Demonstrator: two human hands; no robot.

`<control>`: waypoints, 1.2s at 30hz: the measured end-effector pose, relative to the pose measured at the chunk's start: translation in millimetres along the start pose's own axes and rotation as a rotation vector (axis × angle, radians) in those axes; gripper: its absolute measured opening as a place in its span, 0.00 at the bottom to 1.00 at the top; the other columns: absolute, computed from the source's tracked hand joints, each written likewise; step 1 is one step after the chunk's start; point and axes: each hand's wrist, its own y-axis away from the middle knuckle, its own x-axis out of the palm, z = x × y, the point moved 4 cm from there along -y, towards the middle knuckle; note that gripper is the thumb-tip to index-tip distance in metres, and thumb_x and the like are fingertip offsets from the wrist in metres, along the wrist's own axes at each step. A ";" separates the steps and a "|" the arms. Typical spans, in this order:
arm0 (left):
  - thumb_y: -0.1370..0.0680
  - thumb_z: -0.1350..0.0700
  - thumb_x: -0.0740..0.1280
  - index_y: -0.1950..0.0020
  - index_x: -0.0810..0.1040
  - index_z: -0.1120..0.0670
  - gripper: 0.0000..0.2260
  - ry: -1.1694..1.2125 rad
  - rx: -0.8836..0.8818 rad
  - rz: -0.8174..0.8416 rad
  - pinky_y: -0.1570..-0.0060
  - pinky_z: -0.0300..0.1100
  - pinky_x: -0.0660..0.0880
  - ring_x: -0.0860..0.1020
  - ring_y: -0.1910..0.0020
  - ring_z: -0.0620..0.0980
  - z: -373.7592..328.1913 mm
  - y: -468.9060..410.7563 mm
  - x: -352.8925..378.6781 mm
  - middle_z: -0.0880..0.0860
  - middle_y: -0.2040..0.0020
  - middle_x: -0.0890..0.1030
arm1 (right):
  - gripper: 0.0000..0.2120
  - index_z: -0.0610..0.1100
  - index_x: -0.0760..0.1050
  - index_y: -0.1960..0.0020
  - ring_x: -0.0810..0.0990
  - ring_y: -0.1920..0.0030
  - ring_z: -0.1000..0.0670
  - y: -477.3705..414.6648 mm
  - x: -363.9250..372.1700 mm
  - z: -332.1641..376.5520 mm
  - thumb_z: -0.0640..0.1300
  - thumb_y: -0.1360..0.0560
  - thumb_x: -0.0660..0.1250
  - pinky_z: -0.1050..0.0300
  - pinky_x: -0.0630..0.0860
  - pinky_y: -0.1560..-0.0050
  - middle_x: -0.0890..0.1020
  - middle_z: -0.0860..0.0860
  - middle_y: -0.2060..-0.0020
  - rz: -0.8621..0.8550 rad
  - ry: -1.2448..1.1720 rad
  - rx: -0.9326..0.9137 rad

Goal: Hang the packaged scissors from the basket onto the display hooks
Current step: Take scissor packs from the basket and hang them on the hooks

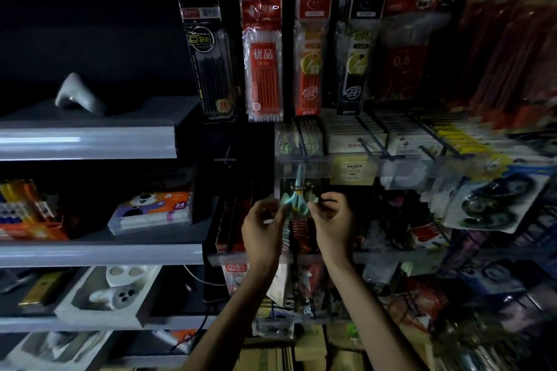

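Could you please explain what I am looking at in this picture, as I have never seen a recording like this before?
There is no machine here. The single picture comes from a camera worn on a person's head, looking forward and down, so you see that person's own bare arms reaching into a dimly lit stationery display. The left hand and the right hand pinch the two sides of the packaged scissors, which have teal handles, and hold the pack up just under a clear rail. I cannot tell whether it is on a hook yet. Above hang pen refill packs. To the left are grey shelves, one carrying a box marked 24. The basket is not in view.
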 end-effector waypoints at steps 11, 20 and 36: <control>0.21 0.52 0.75 0.39 0.82 0.51 0.11 0.001 -0.011 -0.017 0.50 0.35 0.81 0.83 0.48 0.37 4.5 -4.6 1.0 0.43 0.48 0.85 | 0.20 0.44 0.79 0.34 0.83 0.43 0.48 -6.4 8.5 -9.5 0.47 0.24 0.75 0.49 0.80 0.42 0.83 0.46 0.42 -0.008 0.033 0.017; 0.22 0.53 0.76 0.46 0.85 0.49 0.05 0.052 -0.014 -0.042 0.47 0.41 0.82 0.83 0.49 0.38 1.8 -9.5 4.7 0.42 0.52 0.86 | 0.17 0.39 0.82 0.39 0.84 0.56 0.57 -14.6 13.3 -5.0 0.40 0.27 0.78 0.58 0.81 0.53 0.84 0.51 0.54 -0.044 -0.087 0.049; 0.23 0.48 0.76 0.51 0.83 0.47 0.05 -0.064 -0.027 -0.055 0.54 0.39 0.79 0.82 0.53 0.39 7.2 -3.6 5.6 0.43 0.54 0.85 | 0.11 0.47 0.77 0.54 0.82 0.60 0.58 -18.7 4.9 -13.2 0.39 0.28 0.79 0.64 0.77 0.59 0.82 0.54 0.60 -0.029 -0.093 0.030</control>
